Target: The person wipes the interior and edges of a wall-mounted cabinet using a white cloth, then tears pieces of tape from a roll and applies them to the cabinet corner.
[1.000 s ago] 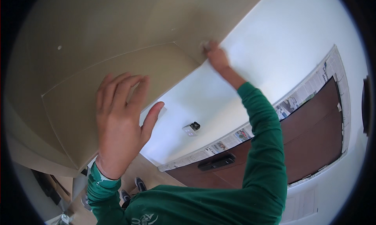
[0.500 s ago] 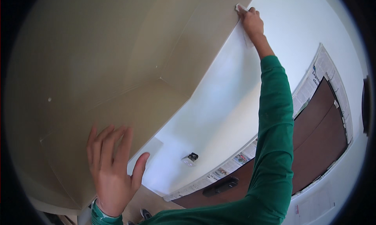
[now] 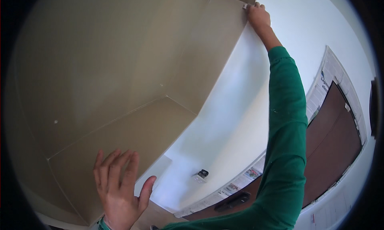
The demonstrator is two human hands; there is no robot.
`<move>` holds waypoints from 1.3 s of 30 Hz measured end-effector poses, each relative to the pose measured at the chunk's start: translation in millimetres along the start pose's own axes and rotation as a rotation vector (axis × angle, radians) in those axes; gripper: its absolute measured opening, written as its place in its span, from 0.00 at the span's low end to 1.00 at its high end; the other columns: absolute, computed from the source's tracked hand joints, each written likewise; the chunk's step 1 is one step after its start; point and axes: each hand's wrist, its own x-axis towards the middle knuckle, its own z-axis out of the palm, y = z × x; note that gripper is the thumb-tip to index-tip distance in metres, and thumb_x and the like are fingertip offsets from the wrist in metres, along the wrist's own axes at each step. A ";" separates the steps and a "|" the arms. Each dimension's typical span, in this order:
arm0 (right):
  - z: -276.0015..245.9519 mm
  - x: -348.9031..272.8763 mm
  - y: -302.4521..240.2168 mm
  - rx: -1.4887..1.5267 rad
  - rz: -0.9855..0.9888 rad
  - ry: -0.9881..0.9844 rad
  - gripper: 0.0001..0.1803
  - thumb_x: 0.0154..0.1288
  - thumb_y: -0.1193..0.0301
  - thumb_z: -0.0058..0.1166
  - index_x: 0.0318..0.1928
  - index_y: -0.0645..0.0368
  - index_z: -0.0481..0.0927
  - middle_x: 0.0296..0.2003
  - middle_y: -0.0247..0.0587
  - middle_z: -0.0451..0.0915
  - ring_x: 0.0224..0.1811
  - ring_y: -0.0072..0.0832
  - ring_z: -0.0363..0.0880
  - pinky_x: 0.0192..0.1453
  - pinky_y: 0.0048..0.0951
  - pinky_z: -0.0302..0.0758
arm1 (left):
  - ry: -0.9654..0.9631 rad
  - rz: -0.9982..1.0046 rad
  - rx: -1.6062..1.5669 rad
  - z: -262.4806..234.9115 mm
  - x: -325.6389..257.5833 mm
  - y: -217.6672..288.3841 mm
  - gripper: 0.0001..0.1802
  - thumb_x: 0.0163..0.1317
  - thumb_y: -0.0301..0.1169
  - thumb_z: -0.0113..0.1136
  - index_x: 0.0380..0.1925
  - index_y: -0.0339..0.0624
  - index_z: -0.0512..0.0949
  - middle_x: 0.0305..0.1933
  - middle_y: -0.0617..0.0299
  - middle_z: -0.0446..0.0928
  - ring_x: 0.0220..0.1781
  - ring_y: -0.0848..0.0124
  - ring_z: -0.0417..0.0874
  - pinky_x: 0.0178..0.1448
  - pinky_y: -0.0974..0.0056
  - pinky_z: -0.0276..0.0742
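My right hand (image 3: 259, 16) reaches up and far to the right, its fingers closed on a small whitish folded piece (image 3: 245, 6), perhaps paper or cloth. The piece is against the front edge of a brown recessed panel (image 3: 216, 24), where it meets the white wall (image 3: 296, 26). Lower left, my left hand (image 3: 120, 190) is raised with fingers spread and nothing in it. Behind it lies the recess's brown inner surface (image 3: 132, 122); whether the fingertips touch it I cannot tell.
A dark brown door (image 3: 334, 142) stands on the right, its frame bordered with taped newspaper (image 3: 320, 86). A small black-and-white fixture (image 3: 202, 174) sits on the white wall. A dark handle or lock (image 3: 232, 201) is on the door. White specks dot the brown recess.
The view has shifted, so the recess and door appear lower. My right hand stays at the upper edge with the whitish piece, slightly turned. My left hand appears lower, still spread.
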 end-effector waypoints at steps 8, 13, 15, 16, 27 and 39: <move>40.6 40.5 -78.8 0.032 0.055 0.082 0.18 0.75 0.66 0.45 0.60 0.52 0.79 0.59 0.50 0.76 0.62 0.46 0.78 0.59 0.46 0.82 | -0.030 -0.048 0.042 3.3 -0.5 -5.1 0.28 0.53 0.35 0.74 0.53 0.32 0.81 0.56 0.49 0.78 0.60 0.45 0.76 0.71 0.34 0.65; 68.3 82.1 -72.5 -0.119 0.084 0.273 0.26 0.67 0.69 0.56 0.64 0.63 0.78 0.66 0.56 0.76 0.67 0.49 0.76 0.68 0.44 0.74 | -0.030 -0.074 -0.003 5.8 -3.1 -3.2 0.29 0.52 0.36 0.75 0.53 0.33 0.81 0.55 0.49 0.78 0.59 0.47 0.77 0.69 0.35 0.67; 45.0 69.1 -116.1 -0.160 0.030 -0.096 0.27 0.75 0.65 0.50 0.70 0.62 0.69 0.72 0.51 0.68 0.73 0.50 0.66 0.74 0.47 0.68 | -0.050 -0.121 0.079 6.7 1.3 -5.8 0.29 0.52 0.36 0.76 0.53 0.33 0.82 0.54 0.50 0.79 0.58 0.48 0.78 0.68 0.35 0.69; 27.7 57.6 -119.5 -0.096 0.086 -0.115 0.25 0.75 0.65 0.49 0.68 0.62 0.71 0.70 0.51 0.71 0.72 0.49 0.68 0.72 0.46 0.70 | -0.034 -0.128 0.113 4.3 0.8 -5.7 0.29 0.51 0.36 0.76 0.53 0.33 0.82 0.54 0.50 0.79 0.58 0.47 0.78 0.68 0.35 0.69; 43.1 -75.6 -55.2 0.108 -0.107 0.054 0.17 0.74 0.67 0.46 0.58 0.53 0.80 0.51 0.52 0.81 0.53 0.48 0.83 0.51 0.46 0.84 | 0.074 -0.113 0.068 8.8 -0.9 -2.0 0.26 0.53 0.33 0.74 0.51 0.33 0.81 0.52 0.46 0.79 0.56 0.44 0.78 0.69 0.40 0.70; 39.0 -237.8 -151.9 0.165 -0.549 -0.074 0.20 0.70 0.68 0.50 0.61 0.50 0.81 0.50 0.40 0.81 0.59 0.37 0.75 0.61 0.45 0.69 | 0.099 -0.176 0.020 3.5 2.5 1.3 0.22 0.58 0.32 0.71 0.51 0.32 0.81 0.50 0.44 0.79 0.54 0.43 0.78 0.69 0.42 0.69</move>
